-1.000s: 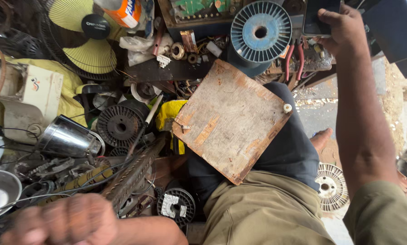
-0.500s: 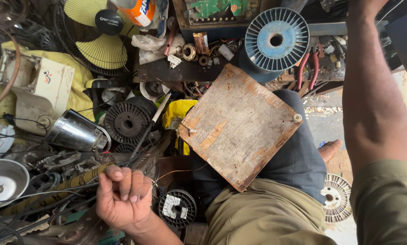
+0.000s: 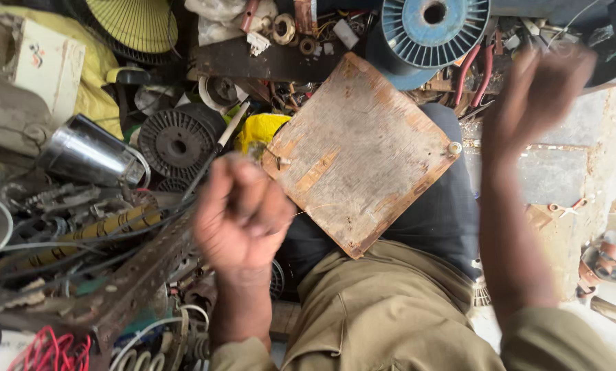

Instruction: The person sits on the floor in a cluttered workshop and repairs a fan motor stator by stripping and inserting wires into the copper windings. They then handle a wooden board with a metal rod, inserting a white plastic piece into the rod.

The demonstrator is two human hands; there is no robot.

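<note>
Head view shows my left hand [image 3: 242, 206] curled into a loose fist at the left corner of the board [image 3: 359, 154] on my lap. A thin wire [image 3: 315, 206] seems to run from that fist across the board; too fine and blurred to be sure the fingers pinch it. My right hand [image 3: 538, 89] is raised past the board's right corner, near the blue spool [image 3: 435, 27], so smeared by motion that I cannot tell whether its fingers are open or closed. The black spool [image 3: 177, 144] and steel cup [image 3: 91, 154] lie in the clutter left of my fist. I judge the wire could snag on the board's corner or in the cables [image 3: 81, 240] beside my wrist and kink or snap if pulled fast.
</note>
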